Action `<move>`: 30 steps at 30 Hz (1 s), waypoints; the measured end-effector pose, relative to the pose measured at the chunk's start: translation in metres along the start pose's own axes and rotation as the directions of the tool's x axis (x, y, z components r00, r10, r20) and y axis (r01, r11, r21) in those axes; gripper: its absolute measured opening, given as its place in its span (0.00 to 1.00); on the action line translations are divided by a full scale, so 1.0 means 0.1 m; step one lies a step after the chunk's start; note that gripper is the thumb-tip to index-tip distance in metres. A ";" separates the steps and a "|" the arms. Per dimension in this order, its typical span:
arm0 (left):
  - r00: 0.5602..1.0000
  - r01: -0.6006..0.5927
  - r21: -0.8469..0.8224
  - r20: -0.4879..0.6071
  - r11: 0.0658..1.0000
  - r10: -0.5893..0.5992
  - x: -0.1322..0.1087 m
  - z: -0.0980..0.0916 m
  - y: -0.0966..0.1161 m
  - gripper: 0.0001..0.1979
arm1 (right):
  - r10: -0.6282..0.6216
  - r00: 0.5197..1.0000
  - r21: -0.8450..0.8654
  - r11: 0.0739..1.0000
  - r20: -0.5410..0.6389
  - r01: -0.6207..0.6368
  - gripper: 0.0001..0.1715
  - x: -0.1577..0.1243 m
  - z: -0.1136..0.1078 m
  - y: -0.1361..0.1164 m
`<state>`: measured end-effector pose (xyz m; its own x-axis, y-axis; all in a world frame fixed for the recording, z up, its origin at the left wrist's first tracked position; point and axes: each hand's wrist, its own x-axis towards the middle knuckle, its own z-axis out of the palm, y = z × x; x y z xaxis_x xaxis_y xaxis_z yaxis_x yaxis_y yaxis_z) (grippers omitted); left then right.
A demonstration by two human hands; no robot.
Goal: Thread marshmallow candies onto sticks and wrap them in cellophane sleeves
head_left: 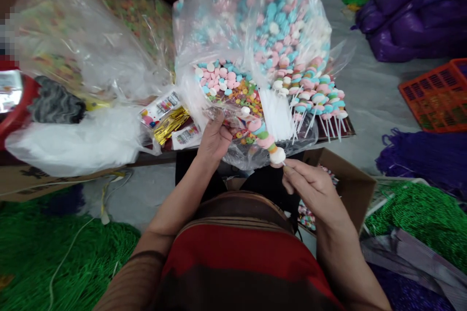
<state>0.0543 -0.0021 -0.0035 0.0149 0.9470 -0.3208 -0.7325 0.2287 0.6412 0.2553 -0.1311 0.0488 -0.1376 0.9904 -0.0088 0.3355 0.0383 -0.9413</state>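
A marshmallow and gummy-ring skewer point(266, 142), banded pink, blue, green, orange and white, lies slanted at the front of the table. My right hand point(312, 187) pinches its white stick just below the bottom marshmallow. My left hand point(214, 138) has its fingers closed on a clear plastic bag point(233, 117) at the skewer's far end. How much of the skewer is inside the bag I cannot tell. Beneath lie loose marshmallows point(221, 77) and gummy rings point(248, 92). White sticks point(278, 115) and a pile of finished skewers point(317, 90) are to the right.
Large clear sacks of marshmallows point(270, 14) and gummies point(54, 43) stand at the back. Printed cards point(160, 107) and gold ties point(170, 124) lie left. A cardboard box point(350, 182) is below right, an orange crate point(434, 92) beyond. Green strands point(65, 252) cover the floor left.
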 end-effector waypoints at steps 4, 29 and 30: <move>1.000 -0.020 -0.018 -0.008 1.000 0.019 -0.03 0.03 0.01 0.10 | -0.068 0.989 -0.152 0.987 -0.134 0.048 0.14 -0.06 -0.01 0.03; 0.996 -0.075 0.007 0.053 0.997 0.074 0.02 -0.02 0.08 0.08 | 0.422 0.873 0.593 0.647 0.245 -0.479 0.18 -0.04 -0.04 0.10; 0.996 -0.071 0.007 0.048 0.997 0.071 0.03 -0.03 0.08 0.09 | 0.425 0.864 0.604 0.625 0.269 -0.495 0.18 -0.05 0.00 0.11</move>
<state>0.0463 0.0015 -0.0013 -0.0045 0.9705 -0.2411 -0.7270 0.1624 0.6671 0.2598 -0.1353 0.0384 -0.2274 0.8367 -0.4982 -0.2848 -0.5464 -0.7876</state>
